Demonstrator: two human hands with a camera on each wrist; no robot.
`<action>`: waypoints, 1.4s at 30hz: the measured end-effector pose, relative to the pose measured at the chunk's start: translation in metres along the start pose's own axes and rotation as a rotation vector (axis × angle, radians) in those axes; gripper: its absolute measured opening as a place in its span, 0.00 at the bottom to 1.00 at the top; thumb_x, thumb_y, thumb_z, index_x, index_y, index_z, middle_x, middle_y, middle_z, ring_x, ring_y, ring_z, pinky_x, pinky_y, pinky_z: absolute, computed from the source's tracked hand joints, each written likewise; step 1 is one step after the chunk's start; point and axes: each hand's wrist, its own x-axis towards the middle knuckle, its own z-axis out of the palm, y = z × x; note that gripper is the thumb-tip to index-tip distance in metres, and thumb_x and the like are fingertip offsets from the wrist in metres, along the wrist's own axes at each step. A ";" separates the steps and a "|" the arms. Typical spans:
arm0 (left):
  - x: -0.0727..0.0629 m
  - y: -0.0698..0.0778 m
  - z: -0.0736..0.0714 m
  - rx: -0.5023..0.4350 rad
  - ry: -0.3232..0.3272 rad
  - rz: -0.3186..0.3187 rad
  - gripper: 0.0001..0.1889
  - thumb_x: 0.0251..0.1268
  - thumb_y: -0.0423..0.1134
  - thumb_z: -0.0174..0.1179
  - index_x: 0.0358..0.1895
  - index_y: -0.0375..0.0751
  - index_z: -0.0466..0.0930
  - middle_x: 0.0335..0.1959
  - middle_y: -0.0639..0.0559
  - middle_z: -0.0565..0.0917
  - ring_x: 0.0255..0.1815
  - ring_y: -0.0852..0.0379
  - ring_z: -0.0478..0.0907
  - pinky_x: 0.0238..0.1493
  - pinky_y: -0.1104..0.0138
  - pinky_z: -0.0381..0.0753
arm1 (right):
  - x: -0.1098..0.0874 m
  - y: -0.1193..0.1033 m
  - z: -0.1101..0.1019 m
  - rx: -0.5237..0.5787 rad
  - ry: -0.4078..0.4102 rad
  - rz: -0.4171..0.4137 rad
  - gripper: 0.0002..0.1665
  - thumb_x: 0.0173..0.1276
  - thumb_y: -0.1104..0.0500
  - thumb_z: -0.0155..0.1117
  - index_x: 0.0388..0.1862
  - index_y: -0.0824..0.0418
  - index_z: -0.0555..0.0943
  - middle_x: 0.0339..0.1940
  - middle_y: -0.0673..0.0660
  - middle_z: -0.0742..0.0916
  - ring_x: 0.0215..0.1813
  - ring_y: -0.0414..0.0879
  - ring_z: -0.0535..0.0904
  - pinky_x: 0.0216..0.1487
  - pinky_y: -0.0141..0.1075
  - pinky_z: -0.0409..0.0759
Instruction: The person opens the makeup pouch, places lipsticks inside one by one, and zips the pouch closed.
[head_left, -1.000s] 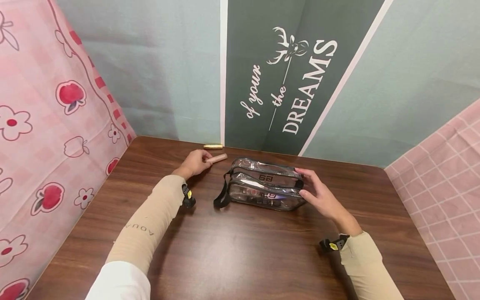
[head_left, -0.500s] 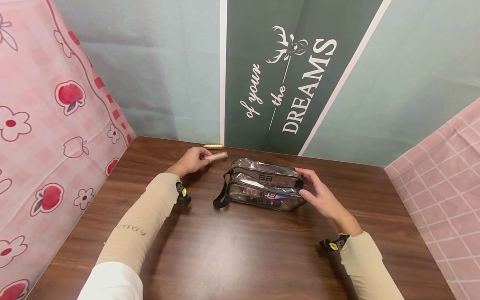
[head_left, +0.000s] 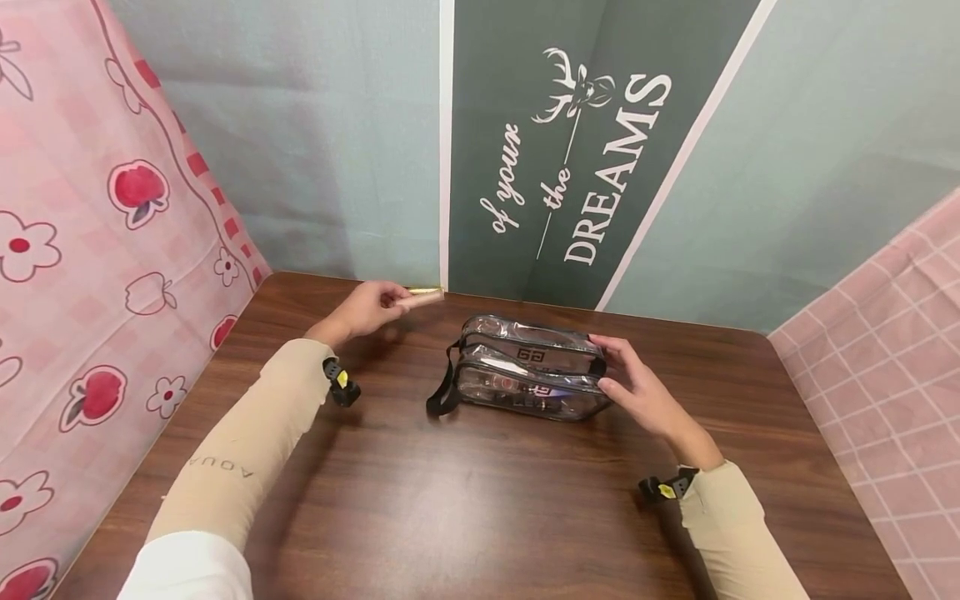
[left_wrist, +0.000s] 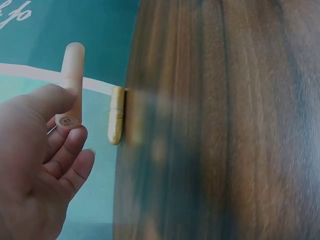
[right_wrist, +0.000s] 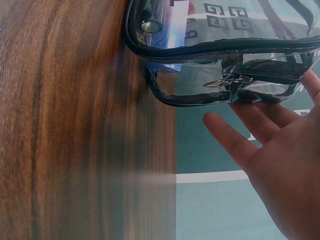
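My left hand (head_left: 366, 308) pinches a slim beige lipstick-like tube (left_wrist: 72, 87) between thumb and fingers, near the table's back edge. The tube's round end bears a label reading 03. Just behind it lies a gold tube (left_wrist: 116, 116), partly covered by the beige one in the head view. To the right stands a clear zippered cosmetic bag (head_left: 532, 367) with black trim, with several items inside that are hard to make out. At the bag's right end, my right hand (head_left: 637, 387) rests its extended fingers against the plastic; the thumb looks apart from it in the right wrist view.
The brown wooden table (head_left: 450, 517) runs back to a blue-green cloth (head_left: 337, 150) with a dark printed panel. Pink cloths border both sides. A black strap (head_left: 444, 398) hangs from the bag's left end onto the table.
My left hand has lifted the beige tube and moved it back and left, towards the gold tube. The right hand and the bag have stayed in place.
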 end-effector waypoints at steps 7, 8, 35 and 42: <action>-0.006 0.005 -0.013 0.017 -0.012 0.033 0.12 0.70 0.31 0.64 0.53 0.29 0.83 0.42 0.39 0.84 0.44 0.45 0.78 0.47 0.58 0.75 | 0.001 0.000 0.000 0.019 -0.002 -0.006 0.37 0.71 0.72 0.60 0.77 0.62 0.61 0.74 0.63 0.70 0.71 0.37 0.68 0.66 0.24 0.67; -0.007 0.005 -0.015 0.023 -0.018 0.037 0.12 0.70 0.32 0.64 0.53 0.29 0.83 0.43 0.39 0.84 0.44 0.45 0.78 0.47 0.57 0.75 | 0.001 0.000 0.000 0.024 -0.003 -0.007 0.37 0.71 0.72 0.60 0.77 0.62 0.61 0.74 0.63 0.70 0.70 0.35 0.68 0.66 0.24 0.67; -0.006 0.075 -0.028 0.054 -0.049 0.269 0.10 0.67 0.32 0.66 0.49 0.33 0.86 0.40 0.44 0.85 0.40 0.51 0.79 0.43 0.61 0.79 | 0.004 0.002 -0.003 0.048 -0.022 0.009 0.38 0.72 0.71 0.60 0.77 0.61 0.60 0.74 0.62 0.69 0.71 0.36 0.67 0.66 0.25 0.66; -0.006 0.094 -0.020 0.031 -0.073 0.358 0.09 0.66 0.32 0.67 0.48 0.35 0.87 0.36 0.47 0.83 0.37 0.53 0.77 0.41 0.59 0.80 | 0.006 0.003 -0.005 0.048 -0.026 0.005 0.38 0.72 0.72 0.59 0.77 0.61 0.60 0.74 0.62 0.69 0.70 0.33 0.68 0.66 0.24 0.67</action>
